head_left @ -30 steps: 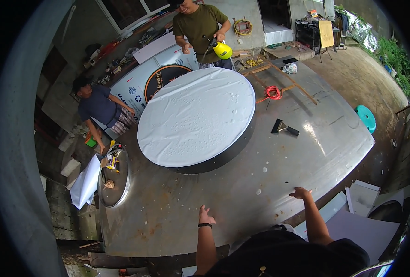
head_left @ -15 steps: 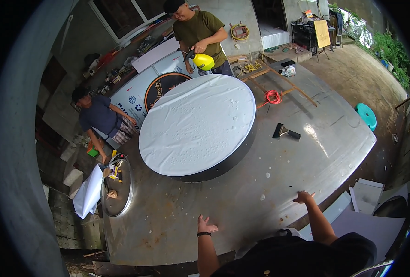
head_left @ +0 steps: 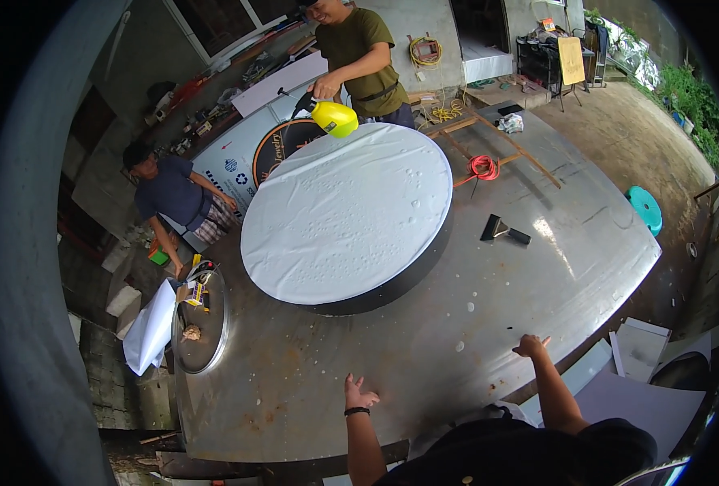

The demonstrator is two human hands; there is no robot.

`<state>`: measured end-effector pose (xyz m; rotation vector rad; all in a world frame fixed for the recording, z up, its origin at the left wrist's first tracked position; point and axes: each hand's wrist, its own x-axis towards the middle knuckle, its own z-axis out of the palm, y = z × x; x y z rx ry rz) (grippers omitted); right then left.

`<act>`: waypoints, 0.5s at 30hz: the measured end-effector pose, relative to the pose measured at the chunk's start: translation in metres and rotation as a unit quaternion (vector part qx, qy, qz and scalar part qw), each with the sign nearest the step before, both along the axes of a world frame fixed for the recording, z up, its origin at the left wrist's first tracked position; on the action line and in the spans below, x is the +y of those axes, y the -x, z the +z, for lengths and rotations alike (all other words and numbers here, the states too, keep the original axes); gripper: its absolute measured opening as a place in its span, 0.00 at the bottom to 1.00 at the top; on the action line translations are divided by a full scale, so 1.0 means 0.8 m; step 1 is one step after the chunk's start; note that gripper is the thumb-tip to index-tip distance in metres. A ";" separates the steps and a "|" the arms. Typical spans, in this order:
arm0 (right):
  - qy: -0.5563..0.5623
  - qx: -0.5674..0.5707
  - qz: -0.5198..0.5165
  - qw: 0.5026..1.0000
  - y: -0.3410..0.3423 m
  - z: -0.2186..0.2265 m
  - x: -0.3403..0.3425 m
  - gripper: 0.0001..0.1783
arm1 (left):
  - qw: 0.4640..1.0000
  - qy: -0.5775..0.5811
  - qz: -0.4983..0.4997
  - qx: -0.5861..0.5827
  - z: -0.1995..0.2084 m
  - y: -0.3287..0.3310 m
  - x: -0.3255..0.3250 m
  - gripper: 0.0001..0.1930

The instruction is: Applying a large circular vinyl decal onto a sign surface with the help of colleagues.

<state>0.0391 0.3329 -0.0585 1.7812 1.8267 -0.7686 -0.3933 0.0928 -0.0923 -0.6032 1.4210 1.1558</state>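
My left hand (head_left: 361,394), with a dark band at its wrist, is over the near part of the metal table (head_left: 408,344). Its fingers are spread and hold nothing. Farther right, my right hand (head_left: 531,347) is near the table's edge, empty, with fingers apart. Beyond both hands lies a large dark-sided round panel (head_left: 408,279) topped by a wrinkled white sheet (head_left: 335,219) dotted with wet-looking bubbles. Across from me, a person in a green shirt holds a yellow spray bottle (head_left: 335,119) at the panel's far edge. A wide black-bladed squeegee (head_left: 505,230) rests right of the panel.
A second person (head_left: 173,190) stands at the left, one hand by a round metal-rimmed tray (head_left: 223,340) of tools. Coiled red cable (head_left: 482,168) and a wooden frame (head_left: 529,158) lie at the back right. A turquoise stool (head_left: 644,211) stands beyond the table. Loose sheets (head_left: 639,405) lean at the right.
The person in green has raised the spray bottle and tipped it, bringing its nozzle further left at the panel's far edge. The view has shifted slightly. My hands have barely moved.
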 end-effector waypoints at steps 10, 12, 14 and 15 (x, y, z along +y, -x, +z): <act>-0.011 0.004 -0.003 1.000 0.009 0.010 -0.004 0.28 | 0.997 -0.044 0.059 -0.004 -0.007 0.004 -0.012 0.29; -0.009 0.003 -0.002 1.000 0.007 0.009 -0.002 0.28 | 0.996 -0.010 0.080 -0.033 0.007 -0.002 0.001 0.29; -0.018 0.010 -0.017 1.000 0.004 0.004 -0.002 0.28 | 0.999 -0.002 0.052 -0.003 0.014 -0.007 0.006 0.29; -0.016 0.006 -0.009 1.000 0.003 0.004 -0.003 0.28 | 0.998 0.001 0.060 -0.007 0.016 -0.007 0.007 0.29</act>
